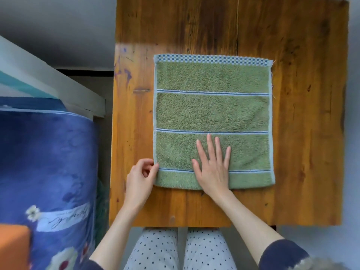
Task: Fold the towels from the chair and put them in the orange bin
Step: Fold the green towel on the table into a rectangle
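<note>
I am looking straight down at a wooden table [303, 133]. A green towel [212, 112] is lying flat on it, roughly in the middle of the tabletop. The towel is showing thin blue-and-white stripes running across it and a blue-and-white checked band along its far edge. Its near edge is looking rounded and thick, like a fold line.

My right hand [213, 168] is resting palm down on the near part of the towel, fingers spread and extended flat, the palm lying across the nearest stripe. It is pressing on the cloth rather than gripping it.

My left hand [141, 179] is sitting at the near left corner of the towel. Its thumb and fingertips are curling together at the pale side edge, pinching or just touching it; I cannot tell which, since the contact point is partly hidden by the fingers.

An orange bin [13, 248] is showing only as a corner at the lower left, well apart from the towel. Beside it, a blue flowered blanket [48, 162] is filling the left side. Dotted trousers [181, 250] are showing below the table's near edge.
</note>
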`<act>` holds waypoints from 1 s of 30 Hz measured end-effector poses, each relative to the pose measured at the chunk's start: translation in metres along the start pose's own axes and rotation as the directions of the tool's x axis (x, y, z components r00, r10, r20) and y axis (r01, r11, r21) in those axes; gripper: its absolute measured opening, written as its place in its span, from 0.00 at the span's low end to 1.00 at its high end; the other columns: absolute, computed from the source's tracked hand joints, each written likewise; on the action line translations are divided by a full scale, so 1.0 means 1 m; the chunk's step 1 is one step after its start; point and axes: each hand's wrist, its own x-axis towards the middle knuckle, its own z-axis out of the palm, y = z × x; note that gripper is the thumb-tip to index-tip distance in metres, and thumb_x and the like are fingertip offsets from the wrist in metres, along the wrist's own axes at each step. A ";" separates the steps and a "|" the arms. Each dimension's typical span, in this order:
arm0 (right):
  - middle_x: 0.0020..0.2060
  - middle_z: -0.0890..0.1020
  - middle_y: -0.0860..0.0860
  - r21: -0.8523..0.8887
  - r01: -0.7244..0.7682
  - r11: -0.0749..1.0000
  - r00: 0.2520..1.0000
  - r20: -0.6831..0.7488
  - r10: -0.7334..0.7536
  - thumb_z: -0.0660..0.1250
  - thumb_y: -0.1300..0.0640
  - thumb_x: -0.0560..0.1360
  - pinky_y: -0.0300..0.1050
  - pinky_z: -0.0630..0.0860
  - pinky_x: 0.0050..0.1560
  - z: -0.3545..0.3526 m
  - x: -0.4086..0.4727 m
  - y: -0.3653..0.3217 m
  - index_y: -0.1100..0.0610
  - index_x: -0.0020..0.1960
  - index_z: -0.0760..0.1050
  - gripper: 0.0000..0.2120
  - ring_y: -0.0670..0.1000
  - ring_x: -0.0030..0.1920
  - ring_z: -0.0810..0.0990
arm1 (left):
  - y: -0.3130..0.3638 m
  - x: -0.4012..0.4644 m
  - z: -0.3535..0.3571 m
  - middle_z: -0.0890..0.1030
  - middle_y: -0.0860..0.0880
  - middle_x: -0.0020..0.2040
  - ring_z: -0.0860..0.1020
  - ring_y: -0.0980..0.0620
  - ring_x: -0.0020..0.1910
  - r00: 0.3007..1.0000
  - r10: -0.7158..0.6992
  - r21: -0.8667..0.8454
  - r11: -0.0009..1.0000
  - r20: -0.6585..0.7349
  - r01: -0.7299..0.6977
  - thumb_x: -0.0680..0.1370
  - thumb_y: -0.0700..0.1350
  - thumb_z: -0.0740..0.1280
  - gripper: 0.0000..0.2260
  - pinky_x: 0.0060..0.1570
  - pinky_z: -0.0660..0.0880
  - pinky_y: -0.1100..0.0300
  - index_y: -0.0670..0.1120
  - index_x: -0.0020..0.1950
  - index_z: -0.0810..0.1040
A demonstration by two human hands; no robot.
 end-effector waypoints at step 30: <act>0.75 0.55 0.52 -0.019 -0.063 0.998 0.994 -0.087 0.062 0.48 0.46 0.79 0.51 0.43 0.75 -0.001 -0.026 0.095 0.51 0.75 0.54 0.26 0.52 0.75 0.51 | -0.015 0.013 0.072 0.53 0.46 0.77 0.50 0.44 0.76 0.792 0.559 0.751 0.407 0.246 -0.521 0.80 0.56 0.49 0.24 0.72 0.49 0.41 0.54 0.76 0.54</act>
